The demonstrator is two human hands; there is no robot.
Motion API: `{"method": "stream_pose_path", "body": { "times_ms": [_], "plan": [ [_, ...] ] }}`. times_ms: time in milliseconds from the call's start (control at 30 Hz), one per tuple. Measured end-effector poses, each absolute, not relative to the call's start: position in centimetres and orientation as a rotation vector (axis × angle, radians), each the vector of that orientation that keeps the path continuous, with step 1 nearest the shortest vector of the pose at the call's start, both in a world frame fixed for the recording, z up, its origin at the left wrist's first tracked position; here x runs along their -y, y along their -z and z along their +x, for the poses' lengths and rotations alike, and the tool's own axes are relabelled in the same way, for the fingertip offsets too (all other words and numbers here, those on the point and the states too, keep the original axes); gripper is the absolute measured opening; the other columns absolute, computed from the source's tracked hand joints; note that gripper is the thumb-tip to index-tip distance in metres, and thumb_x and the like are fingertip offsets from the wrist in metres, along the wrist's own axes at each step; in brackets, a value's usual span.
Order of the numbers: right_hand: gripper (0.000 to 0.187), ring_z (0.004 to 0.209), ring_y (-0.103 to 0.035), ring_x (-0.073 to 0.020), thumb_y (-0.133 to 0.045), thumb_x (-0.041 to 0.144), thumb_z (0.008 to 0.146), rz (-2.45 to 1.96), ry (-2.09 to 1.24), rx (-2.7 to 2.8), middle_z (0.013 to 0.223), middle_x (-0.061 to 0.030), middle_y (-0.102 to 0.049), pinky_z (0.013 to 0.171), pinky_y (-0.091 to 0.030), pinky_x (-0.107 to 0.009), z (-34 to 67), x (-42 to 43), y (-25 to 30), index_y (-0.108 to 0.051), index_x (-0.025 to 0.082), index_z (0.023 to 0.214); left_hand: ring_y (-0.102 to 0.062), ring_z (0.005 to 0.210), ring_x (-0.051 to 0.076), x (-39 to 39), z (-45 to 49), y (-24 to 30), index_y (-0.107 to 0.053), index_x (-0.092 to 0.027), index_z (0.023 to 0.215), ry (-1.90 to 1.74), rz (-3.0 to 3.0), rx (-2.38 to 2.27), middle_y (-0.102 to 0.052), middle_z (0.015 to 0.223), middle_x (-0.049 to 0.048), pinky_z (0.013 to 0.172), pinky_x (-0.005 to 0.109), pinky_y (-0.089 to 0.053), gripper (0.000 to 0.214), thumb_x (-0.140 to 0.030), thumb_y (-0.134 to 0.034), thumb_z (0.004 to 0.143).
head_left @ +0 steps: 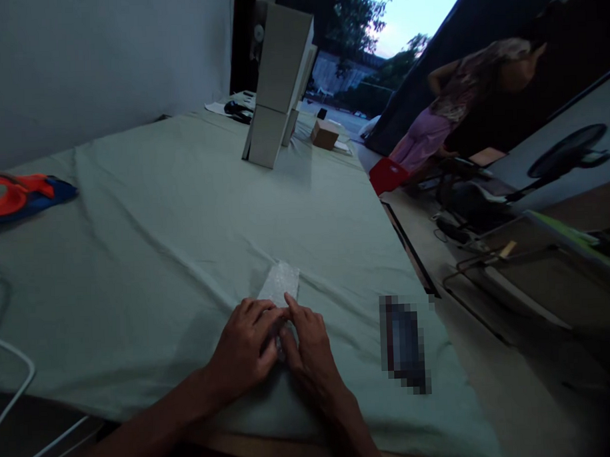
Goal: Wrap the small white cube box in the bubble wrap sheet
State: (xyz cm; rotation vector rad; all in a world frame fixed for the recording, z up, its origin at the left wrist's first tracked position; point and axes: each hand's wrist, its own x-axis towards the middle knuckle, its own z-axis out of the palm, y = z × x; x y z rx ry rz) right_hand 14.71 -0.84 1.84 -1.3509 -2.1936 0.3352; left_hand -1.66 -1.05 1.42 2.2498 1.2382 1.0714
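Here, the left hand and right hand are meeting over the bubble wrap lying near the front edge of the table. The fingers are bending closely over it; whether they are pinching, one cannot tell. Good handling probably means one hand is steadying while the other is pressing evenly.

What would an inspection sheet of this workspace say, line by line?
Surface: pale green cloth, wrinkled.
Job's things: translucent bubble wrap, partly hidden.
Clutter: orange-and-blue object at left; tall pale box and small brown box farther back; pixelated dark object at right.
Hands: left hand and right hand on the wrap; firmness unclear.
Cables: white cable, left, crossing the cloth's near edge.
Surroundings: another person and black fan, right.
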Motion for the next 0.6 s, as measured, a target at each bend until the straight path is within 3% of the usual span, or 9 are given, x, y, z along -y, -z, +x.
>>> {"method": "stream_pose_path", "body": {
  "times_ms": [233, 333, 433, 600],
  "plan": [
    [0.042, 0.103, -0.061, -0.0218, -0.047, 0.022, 0.091, -1.385, -0.650, 1.874, 0.112, -0.0079, -0.069, 0.091, -0.046, -0.038, 15.9, 0.0, -2.1, -0.050, 0.021, 0.132, -0.049, 0.099, 0.026, 1.0, -1.6, -1.6, -0.062, -0.015, 0.103, -0.977, 2.264, -1.248, -0.061, 0.107, 0.0099, 0.091, 0.044, -0.045, 0.027, -0.008, -0.052, 0.078],
    [0.040, 0.092, -0.064, -0.0213, -0.052, 0.033, 0.088, -1.557, -0.795, 1.568, 0.112, -0.0116, -0.068, 0.079, -0.051, -0.034, 16.8, -0.6, -1.7, -0.055, 0.017, 0.124, -0.049, 0.100, 0.026, 1.0, -1.5, -1.6, -0.061, -0.015, 0.103, -0.977, 2.249, -1.231, -0.061, 0.106, 0.0100, 0.091, 0.044, -0.045, 0.029, -0.006, -0.052, 0.077],
    [0.051, 0.079, -0.065, -0.0196, -0.060, 0.040, 0.079, -1.642, -0.932, 1.428, 0.106, -0.0124, -0.068, 0.071, -0.051, -0.032, 17.4, -1.9, -1.3, -0.055, 0.013, 0.123, -0.049, 0.100, 0.026, 1.0, -1.5, -1.6, -0.061, -0.014, 0.103, -0.999, 2.224, -1.223, -0.060, 0.104, 0.0101, 0.091, 0.043, -0.046, 0.031, -0.004, -0.051, 0.076],
    [0.055, 0.058, -0.059, -0.0163, -0.068, 0.037, 0.069, -1.586, -1.188, 1.308, 0.074, -0.0025, -0.067, 0.054, -0.045, -0.027, 16.4, -4.6, -1.2, -0.057, 0.012, 0.117, -0.049, 0.099, 0.025, 1.0, -1.3, -1.5, -0.061, -0.014, 0.102, -1.041, 2.205, -1.197, -0.060, 0.104, 0.0098, 0.090, 0.042, -0.046, 0.033, -0.002, -0.050, 0.074]
  ]
}}
